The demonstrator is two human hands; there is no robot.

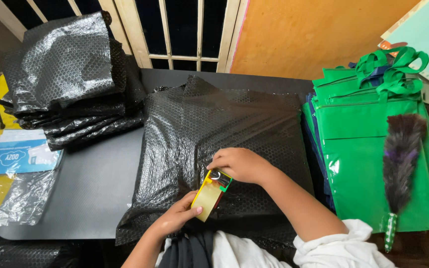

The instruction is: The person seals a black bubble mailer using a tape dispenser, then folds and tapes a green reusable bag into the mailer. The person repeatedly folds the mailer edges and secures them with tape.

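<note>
On one black bubble-wrap parcel (224, 144), left hand (177, 216) grip closed around one tape dispenser (212, 193), right hand (239, 164) pinching its end.

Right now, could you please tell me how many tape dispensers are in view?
1. The tape dispenser sits on the black bubble-wrap parcel, held between the left hand and right hand. Others may be hidden under the piles.

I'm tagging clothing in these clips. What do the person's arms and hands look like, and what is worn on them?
Both hands are bare: no gloves, rings or watch show on the left hand or the right hand. The forearms are uncovered. A white sleeve is pushed up to about the right elbow, its cloth bunched in folds. The left arm shows no sleeve within the picture. The fingers are unmarked.
</note>
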